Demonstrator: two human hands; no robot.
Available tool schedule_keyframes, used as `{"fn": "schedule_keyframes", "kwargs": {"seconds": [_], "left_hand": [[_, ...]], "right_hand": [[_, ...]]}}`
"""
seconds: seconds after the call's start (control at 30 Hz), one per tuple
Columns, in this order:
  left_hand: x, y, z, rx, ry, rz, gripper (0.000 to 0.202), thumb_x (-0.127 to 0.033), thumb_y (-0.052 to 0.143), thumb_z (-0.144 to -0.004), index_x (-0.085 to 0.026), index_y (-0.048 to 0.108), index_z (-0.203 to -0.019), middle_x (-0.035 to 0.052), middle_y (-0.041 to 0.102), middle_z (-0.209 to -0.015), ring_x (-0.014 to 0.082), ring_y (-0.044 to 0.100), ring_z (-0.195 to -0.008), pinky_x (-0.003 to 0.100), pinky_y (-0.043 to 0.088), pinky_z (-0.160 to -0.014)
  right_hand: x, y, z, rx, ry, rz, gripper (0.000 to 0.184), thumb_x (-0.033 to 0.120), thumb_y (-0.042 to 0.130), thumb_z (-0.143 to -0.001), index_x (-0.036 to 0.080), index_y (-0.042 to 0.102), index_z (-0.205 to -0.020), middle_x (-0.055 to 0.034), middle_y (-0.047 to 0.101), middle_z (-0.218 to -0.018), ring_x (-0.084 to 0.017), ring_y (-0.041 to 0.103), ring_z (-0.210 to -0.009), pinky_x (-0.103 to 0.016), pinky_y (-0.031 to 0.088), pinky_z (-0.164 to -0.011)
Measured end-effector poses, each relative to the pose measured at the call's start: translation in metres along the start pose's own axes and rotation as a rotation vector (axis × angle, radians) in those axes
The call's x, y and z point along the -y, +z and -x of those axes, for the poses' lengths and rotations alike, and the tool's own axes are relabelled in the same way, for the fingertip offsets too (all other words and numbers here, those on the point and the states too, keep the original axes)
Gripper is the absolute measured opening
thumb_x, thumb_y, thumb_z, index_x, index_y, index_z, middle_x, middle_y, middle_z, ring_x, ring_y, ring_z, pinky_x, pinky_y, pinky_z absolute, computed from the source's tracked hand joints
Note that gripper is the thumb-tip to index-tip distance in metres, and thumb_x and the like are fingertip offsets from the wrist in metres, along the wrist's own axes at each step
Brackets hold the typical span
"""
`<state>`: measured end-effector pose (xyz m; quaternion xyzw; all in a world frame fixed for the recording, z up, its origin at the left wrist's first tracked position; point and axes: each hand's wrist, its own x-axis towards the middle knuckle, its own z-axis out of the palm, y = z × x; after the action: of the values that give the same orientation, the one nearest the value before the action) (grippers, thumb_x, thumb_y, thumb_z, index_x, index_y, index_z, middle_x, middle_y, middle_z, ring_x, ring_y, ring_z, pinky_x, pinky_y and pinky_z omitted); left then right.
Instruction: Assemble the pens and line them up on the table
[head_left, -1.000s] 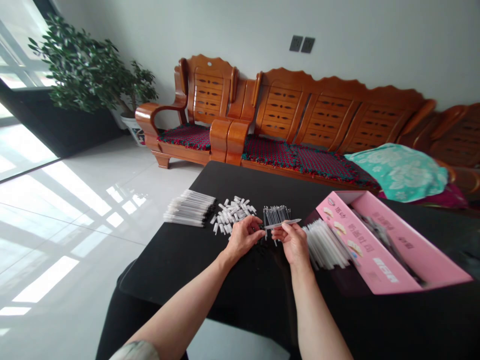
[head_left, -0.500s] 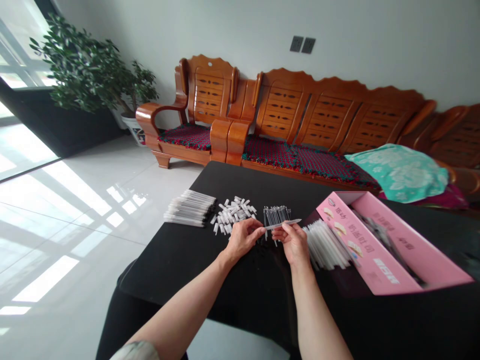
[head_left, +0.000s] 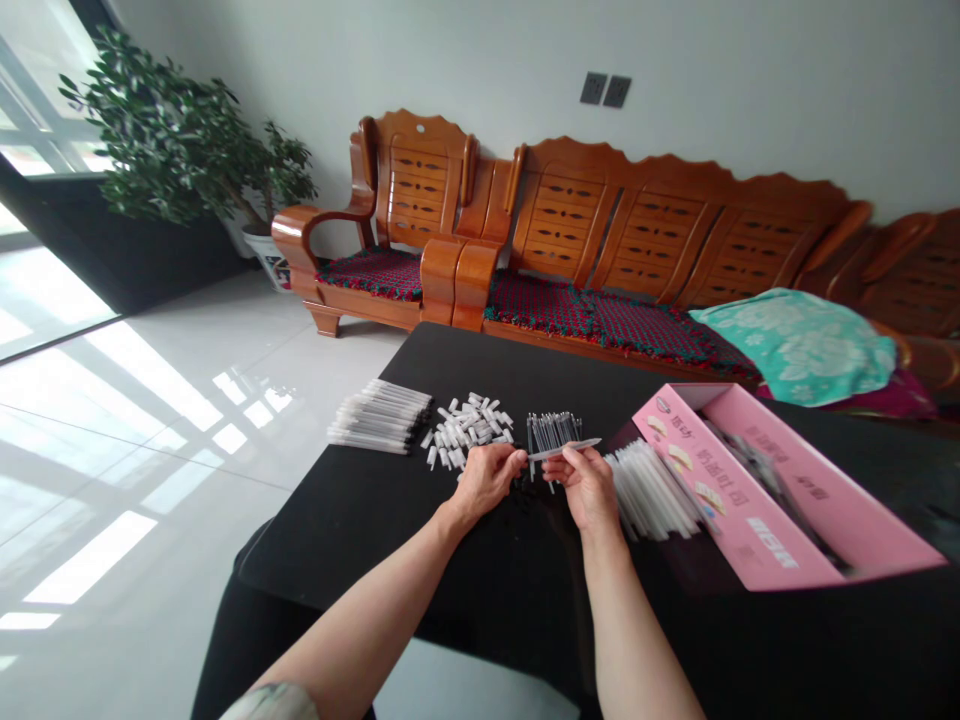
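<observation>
A slim whitish pen (head_left: 586, 443) lies nearly level between my two hands above the black table. My right hand (head_left: 585, 487) pinches it with thumb and fingers near its right part. At the pen's left end, my left hand (head_left: 486, 482) is closed, thumb pressed to the fingers; the exact tip there is small and partly hidden. Just beyond the hands is a row of dark pen refills (head_left: 553, 430). A heap of short white pen caps (head_left: 466, 428) lies beyond my left hand. Translucent pen barrels (head_left: 651, 490) lie in a pile right of my right hand.
Stacked pens with whitish barrels (head_left: 381, 415) lie near the left edge of the black table (head_left: 360, 540). On the right stands an open pink box (head_left: 735, 500) with dark contents. Behind the table is a wooden sofa (head_left: 660, 220); a potted plant (head_left: 187, 150) stands at left.
My left hand's fingertips have shifted very slightly at the pen's left end, closing tighter together. The pen and my right hand stay almost in the same place.
</observation>
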<state>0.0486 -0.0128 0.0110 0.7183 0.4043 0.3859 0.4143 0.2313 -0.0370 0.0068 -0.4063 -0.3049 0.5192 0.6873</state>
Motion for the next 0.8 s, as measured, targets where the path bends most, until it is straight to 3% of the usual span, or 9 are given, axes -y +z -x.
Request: {"fn": "schedule_keyframes", "kwargs": {"seconds": [0.17,0.27,0.4,0.47,0.67,0.8], "left_hand": [[0.0015,0.0016,-0.0013,-0.023,0.001,-0.01,0.023,-0.037,0.062,-0.085,-0.015,0.068,-0.084,-0.0012,0.061,-0.061,0.0091,0.053,-0.051,0.018,0.037,-0.051],[0.0006,0.0005,-0.0013,-0.079,0.009,0.013,0.029,-0.04,0.064,-0.083,-0.016,0.067,-0.098,-0.0004,0.064,-0.068,0.0096,0.054,-0.054,0.019,0.038,-0.052],[-0.0018,-0.0018,-0.0002,-0.015,0.03,-0.048,0.032,-0.04,0.052,-0.091,-0.015,0.069,-0.081,-0.0011,0.058,-0.058,0.0089,0.05,-0.05,0.019,0.035,-0.05],[-0.0027,-0.0013,0.0003,0.02,0.034,-0.072,0.028,-0.035,0.056,-0.089,-0.015,0.069,-0.076,-0.0015,0.057,-0.056,0.0086,0.05,-0.05,0.018,0.034,-0.051],[-0.0053,0.0032,0.0011,-0.038,0.03,-0.108,0.011,-0.026,0.067,-0.08,-0.015,0.069,-0.075,-0.0007,0.064,-0.064,0.0091,0.053,-0.055,0.019,0.037,-0.055],[-0.0072,-0.0028,0.0006,-0.043,0.059,-0.084,0.018,-0.033,0.068,-0.081,-0.016,0.071,-0.085,0.0006,0.067,-0.068,0.01,0.054,-0.056,0.02,0.04,-0.055]], "right_hand": [[-0.0007,-0.0006,0.0001,0.011,0.003,0.005,0.027,0.027,0.08,-0.068,0.015,0.061,-0.084,-0.0065,0.074,-0.065,-0.022,0.072,-0.054,-0.027,0.06,-0.047],[-0.002,-0.0025,-0.0005,0.009,0.0,0.0,0.026,0.027,0.08,-0.069,0.016,0.061,-0.084,-0.006,0.074,-0.066,-0.021,0.072,-0.055,-0.027,0.06,-0.047],[-0.002,-0.0027,-0.0003,0.005,0.001,0.006,0.026,0.027,0.079,-0.07,0.016,0.061,-0.084,-0.0057,0.074,-0.066,-0.021,0.072,-0.055,-0.027,0.06,-0.047],[-0.0011,-0.0013,0.0004,0.009,0.01,0.016,0.025,0.027,0.079,-0.069,0.016,0.061,-0.082,-0.0057,0.074,-0.065,-0.021,0.072,-0.054,-0.027,0.06,-0.047],[-0.0004,0.0016,0.0015,0.03,0.026,0.037,0.024,0.028,0.079,-0.069,0.016,0.061,-0.08,-0.0051,0.074,-0.066,-0.02,0.072,-0.054,-0.027,0.059,-0.048],[-0.0014,-0.0035,-0.0003,0.02,0.02,-0.005,0.02,0.026,0.076,-0.071,0.016,0.062,-0.081,-0.0062,0.076,-0.073,-0.02,0.073,-0.06,-0.028,0.06,-0.053]]}}
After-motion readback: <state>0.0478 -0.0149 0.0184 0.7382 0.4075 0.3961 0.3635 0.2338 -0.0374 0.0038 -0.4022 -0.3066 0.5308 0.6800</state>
